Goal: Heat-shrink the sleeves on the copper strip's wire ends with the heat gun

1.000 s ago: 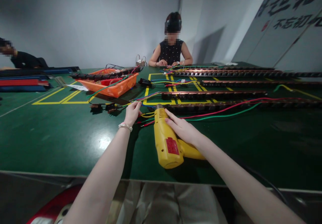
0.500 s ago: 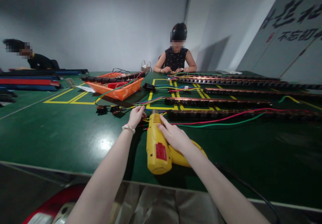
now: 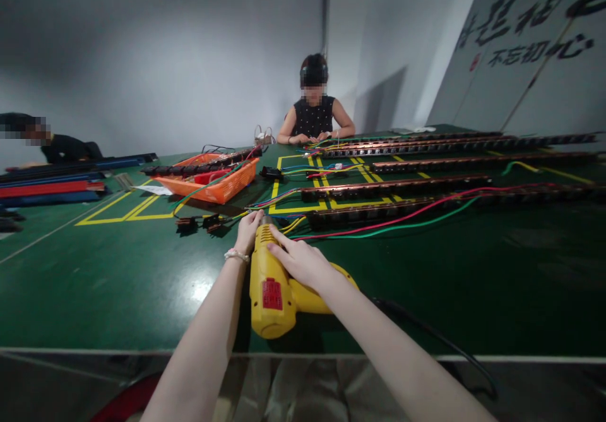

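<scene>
Currently both forearms reach forward from the near edge of the counter [image 3: 449,302] and converge ahead of the body. Left hand [image 3: 247,232]: wrist low, back of hand toward the camera, fingers curled in at the wire ends; the fingertips are partly hidden, so whether this grip is closed on a wire cannot be told. Right hand [image 3: 303,261]: palm turned in, gripping the yellow heat gun [image 3: 269,283] by its forward body, one finger laid along toward the nozzle [image 3: 266,220]; lower fingers hidden.

Heat gun position: rear end just inside the near edge, nozzle pointing away, just beside the left fingertips; contact not resolvable. Handle juts right, partly under the right forearm. Black cord [image 3: 440,337] runs from there over the near edge.

Room: green surface extends left of the left forearm toward the left edge; nearest items that side are black connectors [image 3: 187,225], with the orange basket [image 3: 231,186] beyond. To the right, surface spans between the near edge and the green wire [image 3: 402,232]. Ahead, yellow wires [image 3: 294,225] and a dark strip [image 3: 360,212] limit the reach. Co-worker [image 3: 314,115] sits at the far edge.
</scene>
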### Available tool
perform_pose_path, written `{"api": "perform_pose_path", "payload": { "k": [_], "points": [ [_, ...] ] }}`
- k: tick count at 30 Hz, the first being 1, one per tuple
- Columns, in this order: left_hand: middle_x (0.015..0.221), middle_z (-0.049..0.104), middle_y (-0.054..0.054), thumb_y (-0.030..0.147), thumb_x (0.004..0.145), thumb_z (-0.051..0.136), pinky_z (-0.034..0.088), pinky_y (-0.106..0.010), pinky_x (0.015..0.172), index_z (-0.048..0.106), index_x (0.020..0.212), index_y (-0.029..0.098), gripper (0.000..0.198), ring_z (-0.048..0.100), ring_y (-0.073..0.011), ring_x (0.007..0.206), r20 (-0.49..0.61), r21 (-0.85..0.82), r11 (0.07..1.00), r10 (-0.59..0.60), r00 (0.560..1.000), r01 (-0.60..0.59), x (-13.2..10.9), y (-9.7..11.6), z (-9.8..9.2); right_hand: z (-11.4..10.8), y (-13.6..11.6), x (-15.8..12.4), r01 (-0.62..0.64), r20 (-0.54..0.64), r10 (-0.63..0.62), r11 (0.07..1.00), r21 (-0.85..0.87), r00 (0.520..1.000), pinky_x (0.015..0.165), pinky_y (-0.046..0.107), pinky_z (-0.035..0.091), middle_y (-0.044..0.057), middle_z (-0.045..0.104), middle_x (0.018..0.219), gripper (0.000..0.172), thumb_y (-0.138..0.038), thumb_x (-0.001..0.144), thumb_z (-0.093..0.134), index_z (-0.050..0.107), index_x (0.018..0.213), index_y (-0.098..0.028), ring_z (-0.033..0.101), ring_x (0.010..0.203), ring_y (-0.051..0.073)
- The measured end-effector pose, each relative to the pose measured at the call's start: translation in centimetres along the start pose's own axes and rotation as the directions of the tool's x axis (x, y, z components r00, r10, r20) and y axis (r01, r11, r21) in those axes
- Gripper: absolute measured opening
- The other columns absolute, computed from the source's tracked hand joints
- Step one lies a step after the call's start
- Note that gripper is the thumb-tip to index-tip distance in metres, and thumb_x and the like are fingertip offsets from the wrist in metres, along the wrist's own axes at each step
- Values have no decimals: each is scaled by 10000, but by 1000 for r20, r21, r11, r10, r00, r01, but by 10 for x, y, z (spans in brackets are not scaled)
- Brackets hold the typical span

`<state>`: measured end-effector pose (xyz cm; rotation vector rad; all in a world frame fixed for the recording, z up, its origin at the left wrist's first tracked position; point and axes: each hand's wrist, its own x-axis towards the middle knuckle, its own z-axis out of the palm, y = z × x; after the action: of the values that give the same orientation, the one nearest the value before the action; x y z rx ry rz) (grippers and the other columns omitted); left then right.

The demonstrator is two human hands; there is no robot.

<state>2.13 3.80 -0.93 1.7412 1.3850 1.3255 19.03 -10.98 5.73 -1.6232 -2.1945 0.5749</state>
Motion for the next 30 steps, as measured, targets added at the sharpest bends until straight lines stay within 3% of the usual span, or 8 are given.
{"api": "perform_pose_path", "payload": {
  "k": [9,16,21,23,26,30],
  "points": [
    [612,528,0,532,820,404,363,-244,594,502,618,179,418,460,-125,609,0,111,992,58,998,-58,-6,3,3,-7,13,0,-3,15,3,1000,2,1000,895,431,413,141,629,1225,617,-618,930,147,200,1487,-359,584,1133,316],
    [610,599,-27,575,826,386,417,-261,557,503,644,188,444,554,-147,557,55,-71,993,-87,995,91,-8,1,9,-18,26,-9,-84,22,84,996,-13,996,904,421,411,112,608,1266,625,-628,927,148,179,1491,-362,568,1155,312],
    [627,629,-53,579,834,386,414,-266,573,543,622,180,478,561,-157,580,49,-19,999,-30,998,31,-7,4,8,-30,41,-21,-161,4,161,987,3,987,910,427,410,97,608,1271,635,-638,921,150,194,1491,-360,569,1149,316],
    [626,631,-55,559,846,378,404,-269,593,556,604,180,484,559,-162,603,39,32,999,7,999,-8,-8,6,7,-33,46,-25,-173,-13,174,985,22,985,904,415,414,89,603,1280,596,-588,941,172,266,1475,-340,571,1143,302],
    [618,624,-48,523,866,358,380,-270,605,559,583,183,485,546,-162,609,30,92,995,42,999,-45,-9,9,6,-34,48,-28,-199,-41,199,980,0,979,885,389,425,98,629,1236,552,-511,959,200,528,1315,-245,579,1120,283],
    [610,608,-35,488,877,354,354,-264,603,542,573,187,467,522,-154,602,-11,120,990,75,997,-73,-9,10,7,-30,43,-24,-299,-62,293,943,-144,954,850,430,437,172,687,1067,698,-536,948,120,697,996,-146,614,1039,328]
  ]
}}
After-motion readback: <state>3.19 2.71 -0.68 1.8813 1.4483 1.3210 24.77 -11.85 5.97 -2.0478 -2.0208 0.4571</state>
